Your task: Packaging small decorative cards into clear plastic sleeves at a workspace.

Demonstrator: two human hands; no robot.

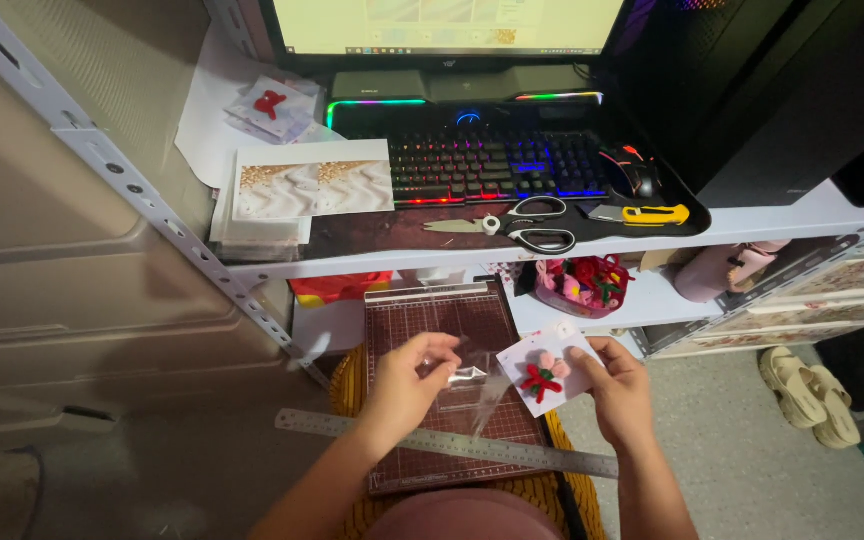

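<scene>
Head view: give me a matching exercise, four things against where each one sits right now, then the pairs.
Things:
1. scissors
2. steel ruler
3. white card with the red bow
4. clear plastic sleeve

Places:
A. pinched in the left hand
B. lying across the near end of the cutting board
C. on the upper shelf, in front of the keyboard
D. held in the right hand

Pairs: 1-C, 2-B, 3-D, 4-A

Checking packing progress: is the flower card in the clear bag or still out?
Out. The white card with the red bow sits in the right hand, beside the clear bag pinched by the left hand.
</scene>
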